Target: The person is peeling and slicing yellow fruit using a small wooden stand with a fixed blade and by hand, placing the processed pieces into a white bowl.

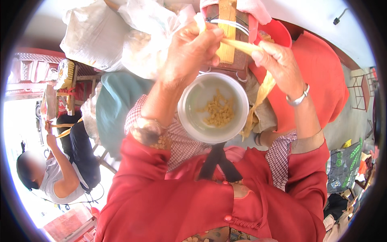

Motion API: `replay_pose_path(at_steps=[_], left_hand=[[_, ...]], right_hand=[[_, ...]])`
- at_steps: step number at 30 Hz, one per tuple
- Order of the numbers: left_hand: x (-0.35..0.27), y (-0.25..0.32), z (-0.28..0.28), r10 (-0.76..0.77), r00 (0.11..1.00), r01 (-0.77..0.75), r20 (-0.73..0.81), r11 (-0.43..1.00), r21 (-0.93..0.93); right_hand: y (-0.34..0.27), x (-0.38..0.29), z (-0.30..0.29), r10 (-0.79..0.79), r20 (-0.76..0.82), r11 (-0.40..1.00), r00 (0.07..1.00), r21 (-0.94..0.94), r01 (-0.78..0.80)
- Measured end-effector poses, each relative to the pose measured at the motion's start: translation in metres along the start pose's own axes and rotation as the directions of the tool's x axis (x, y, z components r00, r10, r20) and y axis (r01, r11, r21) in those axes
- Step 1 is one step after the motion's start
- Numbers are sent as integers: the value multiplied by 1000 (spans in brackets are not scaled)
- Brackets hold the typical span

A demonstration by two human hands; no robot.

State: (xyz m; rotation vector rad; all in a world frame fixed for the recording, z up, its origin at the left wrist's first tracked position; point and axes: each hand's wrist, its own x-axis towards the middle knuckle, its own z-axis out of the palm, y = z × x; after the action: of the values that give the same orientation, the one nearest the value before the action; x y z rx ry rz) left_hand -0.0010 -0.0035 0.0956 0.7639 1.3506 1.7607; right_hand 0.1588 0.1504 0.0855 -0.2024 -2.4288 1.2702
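My left hand pinches one end of a pale yellow strip, which looks like bamboo husk or dried leaf. My right hand, with a silver bangle at the wrist, grips the same strip farther along. Between the two hands the strip is stretched and twisted narrow, and its loose tail hangs down past the bucket. Below sits a white plastic bucket with small yellowish chunks lying in what looks like water. Behind my hands a light wooden block stands on a dark reddish-brown stand.
White plastic sacks stand at upper left, beside a teal cloth. A red plastic basin and an orange-red cloth cover are to the right. At far left another person sits holding yellow strips. White cord crosses the block.
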Motion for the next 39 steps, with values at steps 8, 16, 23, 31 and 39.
replay_pose_path(at_steps=[8, 16, 23, 31, 39], left_hand=[[55, -6, -12, 202, 977, -166, -68, 922, 349], [42, -17, -33, 108, 991, -2, -76, 585, 811], [-28, -15, -11, -626, 682, 297, 379, 710, 639], [-57, -60, 22, -678, 625, 744, 387, 668, -32], [-30, -54, 26, -429, 840, 430, 333, 900, 74]], right_hand=[[11, 47, -2, 112, -154, 968, 982, -206, -143], [57, 22, 0, 283, -93, 901, 955, -317, -298], [-30, -24, 50, -44, 17, 999, 999, -31, 45], [-51, -79, 113, -385, 137, 923, 913, 58, 381], [-28, -62, 70, 334, -339, 743, 880, 669, -24]])
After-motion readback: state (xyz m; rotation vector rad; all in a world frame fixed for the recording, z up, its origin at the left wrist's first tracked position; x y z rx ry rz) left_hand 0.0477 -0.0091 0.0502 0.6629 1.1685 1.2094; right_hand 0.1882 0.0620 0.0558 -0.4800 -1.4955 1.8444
